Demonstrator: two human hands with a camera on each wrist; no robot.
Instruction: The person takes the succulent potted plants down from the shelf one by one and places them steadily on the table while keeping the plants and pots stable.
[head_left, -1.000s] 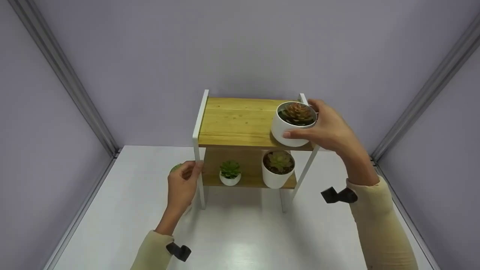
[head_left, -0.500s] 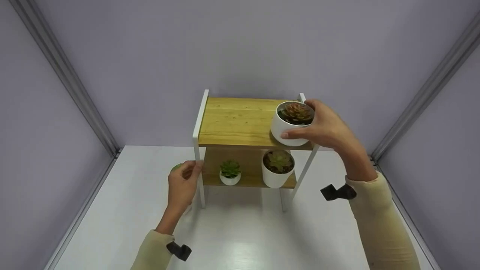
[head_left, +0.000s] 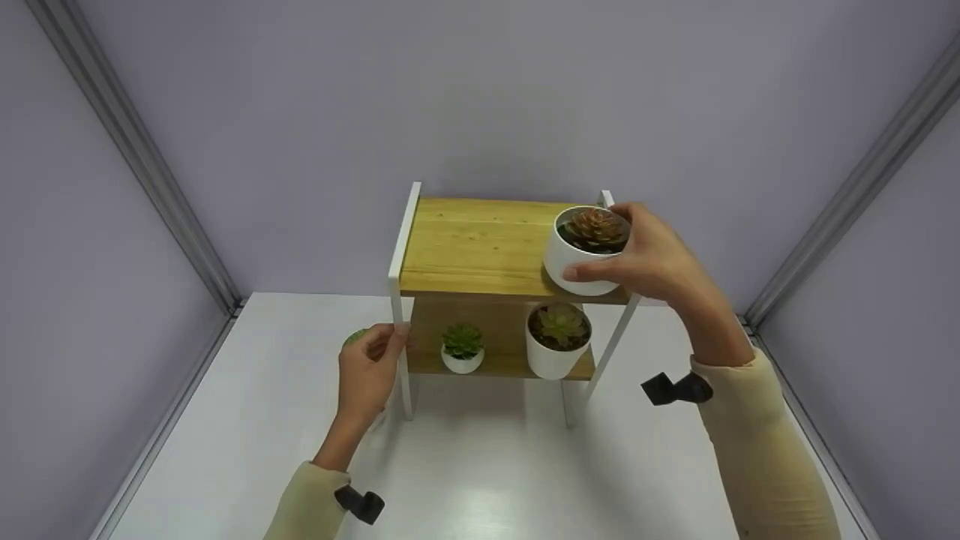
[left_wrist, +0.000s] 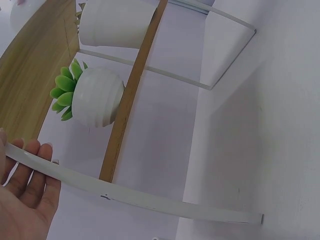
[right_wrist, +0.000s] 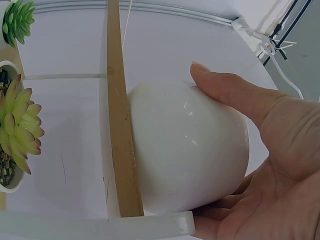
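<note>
A two-tier shelf stand with a wooden top board (head_left: 476, 247) and white metal side frames stands against the back wall. On the board's front right corner sits a white pot (right_wrist: 187, 150) with a reddish-brown succulent (head_left: 594, 229). My right hand (head_left: 652, 259) grips this pot from the right, thumb across its front and fingers behind, partly hidden. At the left, my left hand (head_left: 367, 371) holds the stand's front left upright (left_wrist: 140, 200) between thumb and fingers. The lower board carries a small white pot (head_left: 463, 364) with a green succulent and a larger white pot (head_left: 551, 364) with a yellow-green one.
A green rounded thing (head_left: 355, 337) shows behind my left hand, mostly hidden. The stand rests on a white table (head_left: 480, 465), with pale panels (head_left: 495, 90) behind and at both sides. Cables (right_wrist: 280, 55) show beyond the panel in the right wrist view.
My right hand has shifted slightly left around the pot, covering more of its right rim. The pot, the left hand and the stand look nearly unchanged, apart from a slight view shift.
</note>
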